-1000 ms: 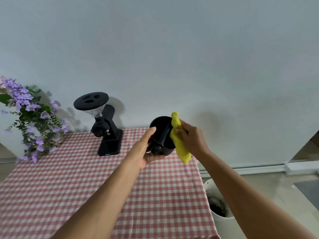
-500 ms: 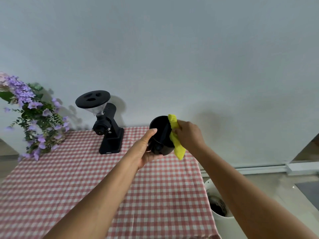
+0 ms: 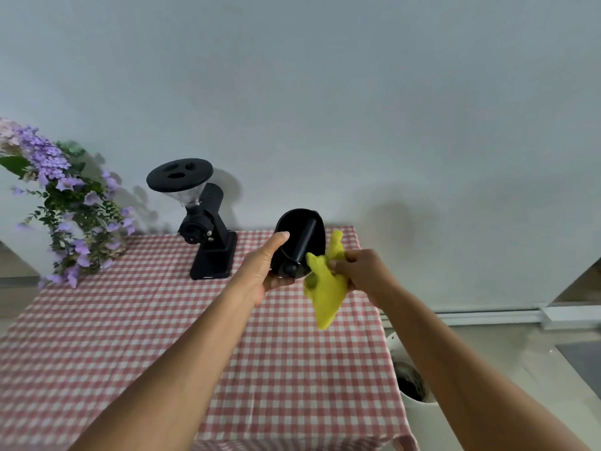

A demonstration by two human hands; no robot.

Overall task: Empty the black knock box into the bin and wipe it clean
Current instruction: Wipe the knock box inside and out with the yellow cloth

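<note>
My left hand (image 3: 265, 268) holds the black knock box (image 3: 297, 237) up above the table, tilted so its open mouth and cross bar face me. My right hand (image 3: 361, 271) grips a yellow cloth (image 3: 325, 289) just to the right of the box, at its lower rim. The cloth hangs down loose below my fingers. The white bin (image 3: 413, 406) stands on the floor past the table's right edge, with dark grounds inside; my right forearm covers part of it.
A black coffee grinder (image 3: 203, 219) stands at the back of the table with the red checked cloth (image 3: 130, 336). A bunch of purple flowers (image 3: 65, 203) sits at the back left. A grey wall rises right behind the table.
My right hand has drawn the yellow cloth from the box's upper right rim down and out to its lower right side. The box has tipped its mouth more toward me.
</note>
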